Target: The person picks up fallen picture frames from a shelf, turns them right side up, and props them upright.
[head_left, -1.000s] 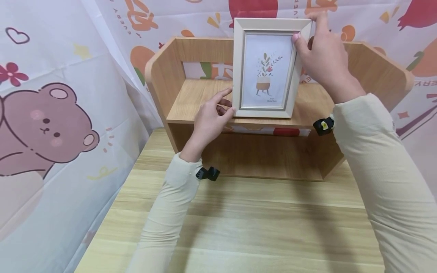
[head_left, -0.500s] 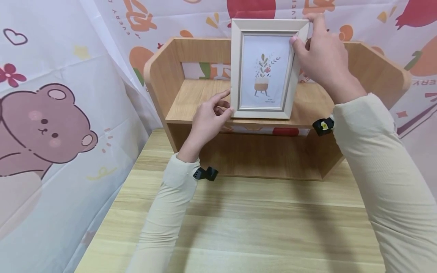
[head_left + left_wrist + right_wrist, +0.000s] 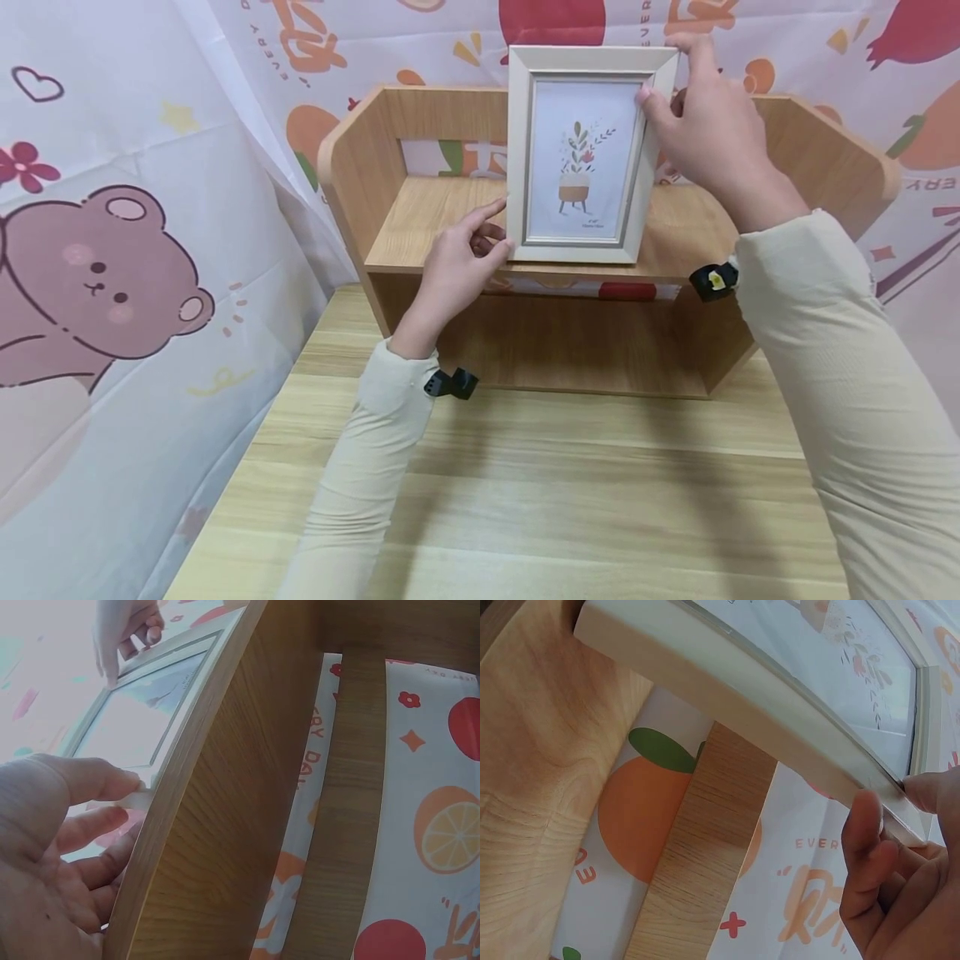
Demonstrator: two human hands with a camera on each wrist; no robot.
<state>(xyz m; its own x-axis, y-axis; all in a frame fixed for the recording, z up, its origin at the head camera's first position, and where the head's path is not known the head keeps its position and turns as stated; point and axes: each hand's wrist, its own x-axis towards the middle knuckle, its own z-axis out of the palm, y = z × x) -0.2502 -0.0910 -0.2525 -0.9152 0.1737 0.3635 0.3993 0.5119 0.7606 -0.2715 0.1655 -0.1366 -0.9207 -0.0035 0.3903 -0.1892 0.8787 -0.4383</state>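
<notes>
A cream picture frame (image 3: 577, 158) with a potted-plant print stands upright at the front of the upper board of a wooden desktop shelf (image 3: 420, 217). My right hand (image 3: 716, 133) grips its upper right corner, thumb on the front face and fingers around the edge. At the lower left corner, my left hand (image 3: 459, 262) pinches the frame between thumb and fingers. The left wrist view has that thumb (image 3: 112, 780) on the frame's corner, just past the shelf board. From the right wrist, the frame's side (image 3: 727, 697) appears, held by thumb and curled fingers (image 3: 877, 862).
The shelf's lower compartment (image 3: 585, 342) lies below the frame. In front spreads a light wooden table (image 3: 570, 483). Printed cloth (image 3: 442, 42) hangs behind the shelf, and a bear-print cloth (image 3: 112, 275) hangs at the left.
The frame has shifted slightly left along the shelf, with both hands staying on it. In the last half second almost nothing has moved.
</notes>
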